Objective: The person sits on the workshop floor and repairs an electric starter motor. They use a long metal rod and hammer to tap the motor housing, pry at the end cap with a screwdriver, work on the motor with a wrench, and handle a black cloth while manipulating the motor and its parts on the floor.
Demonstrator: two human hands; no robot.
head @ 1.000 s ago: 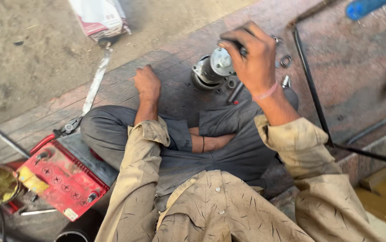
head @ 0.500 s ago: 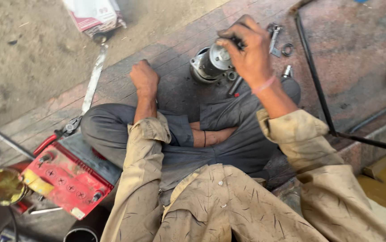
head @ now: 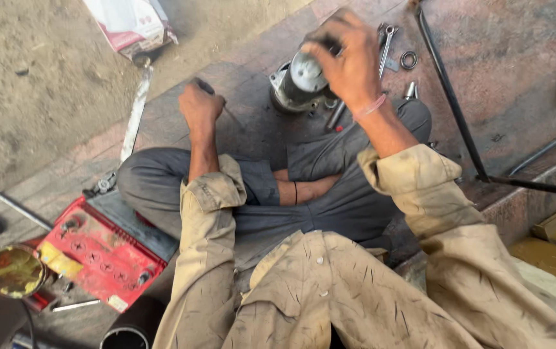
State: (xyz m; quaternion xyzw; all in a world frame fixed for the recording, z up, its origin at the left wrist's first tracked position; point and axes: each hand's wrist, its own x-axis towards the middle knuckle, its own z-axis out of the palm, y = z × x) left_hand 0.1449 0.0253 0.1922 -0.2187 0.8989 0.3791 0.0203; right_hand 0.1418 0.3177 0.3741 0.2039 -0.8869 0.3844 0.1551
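Note:
I sit cross-legged on a brick floor in grey trousers and a tan shirt. My right hand [head: 348,59] grips the top of a round metal motor part [head: 298,83] standing on the floor in front of my legs. My left hand [head: 199,107] is closed around a small dark tool handle [head: 205,86] and rests on the floor to the left of the motor part. A screwdriver [head: 337,114] lies beside the motor part, under my right wrist.
A red battery [head: 100,252] sits by my left knee, with a round yellowish tin [head: 13,270] beside it. A spanner [head: 386,44], a ring [head: 408,60] and a socket [head: 410,90] lie beyond my right hand. A black metal bar [head: 449,97] runs along the right. A white bag [head: 129,22] is at the top left.
The view has shifted slightly. My right hand stays on the motor part and my left hand stays on the floor with its fingers closed.

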